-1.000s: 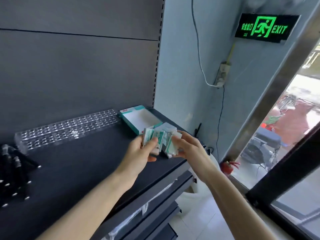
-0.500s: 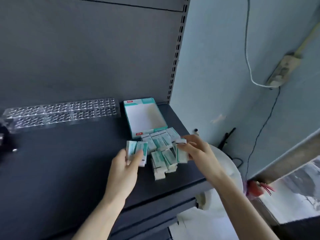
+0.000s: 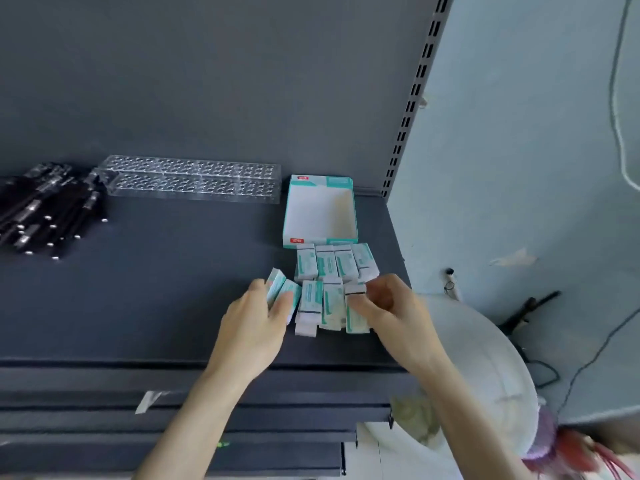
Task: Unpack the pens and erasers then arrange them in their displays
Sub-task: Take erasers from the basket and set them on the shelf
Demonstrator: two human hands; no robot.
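Dozens of black pens point(image 3: 45, 209) are lying in a loose heap at the far left of the dark grey shelf point(image 3: 156, 289), their silver ends showing toward the front. Just beside them, against the back panel, a clear plastic pen stand point(image 3: 190, 178) is sitting lengthwise, its rows of round holes holding nothing.

Further right, a shallow white box point(image 3: 320, 211) with teal edges is lying open and bare inside. It is carrying two small red labels, one on the far rim and one on the near rim, but the writing on them is too small to read.

Directly in front of the box, the erasers point(image 3: 336, 263) are lying in white and teal paper sleeves. Four are sitting side by side in a back row, touching the box's near rim, and more are lying in a second row nearer the front edge. Teal print is running along each sleeve, too blurred to make out.

The left hand point(image 3: 256, 327) is curling round two erasers at the left end of the front row, thumb on one side and fingers on the other, tilting them on edge. The right hand point(image 3: 391, 313) is pinching the rightmost eraser of the front row between thumb and bent fingers.

At the right, a slotted metal upright point(image 3: 415, 98) is bordering the shelf, and a cable point(image 3: 620, 98) is hanging down the pale blue wall point(image 3: 519, 150).
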